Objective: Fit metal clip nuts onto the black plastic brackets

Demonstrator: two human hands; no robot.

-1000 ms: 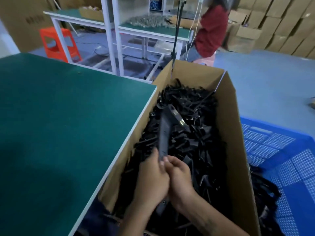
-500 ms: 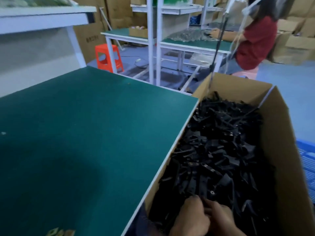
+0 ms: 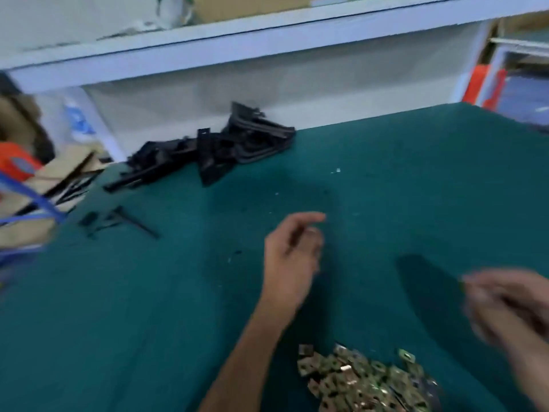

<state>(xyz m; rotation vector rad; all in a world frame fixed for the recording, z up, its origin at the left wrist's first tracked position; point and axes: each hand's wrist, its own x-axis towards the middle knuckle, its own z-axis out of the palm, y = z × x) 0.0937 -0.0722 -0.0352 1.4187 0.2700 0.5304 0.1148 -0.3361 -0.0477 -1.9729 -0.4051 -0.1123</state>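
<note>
A second ago both my hands were down in the carton of brackets at the table's right side; now I have turned back to the table (image 3: 416,179) and the carton is out of frame. My left hand (image 3: 292,263) hovers mid-frame over the green top, fingers loosely curled and part open, and I see nothing in it. My right hand (image 3: 511,304) at the right edge of the frame is smeared by motion; I cannot tell how far open it is or whether it brought a bracket out of the carton.

For the task, I judge this to be the turn from fetching to fitting. The clip nuts (image 3: 365,382) lie heaped at the lower middle of the frame, just below and between my hands. A pile of black brackets (image 3: 225,147) sits at the upper middle, against the white back wall under the shelf (image 3: 267,40), well apart from the nuts. A few small black bits (image 3: 118,221) lie loose at the left.

Room is good: the whole stretch between brackets and nuts is bare. The table's left edge is crowded by cardboard and a blue frame (image 3: 32,200), and the shelf overhangs the back.
</note>
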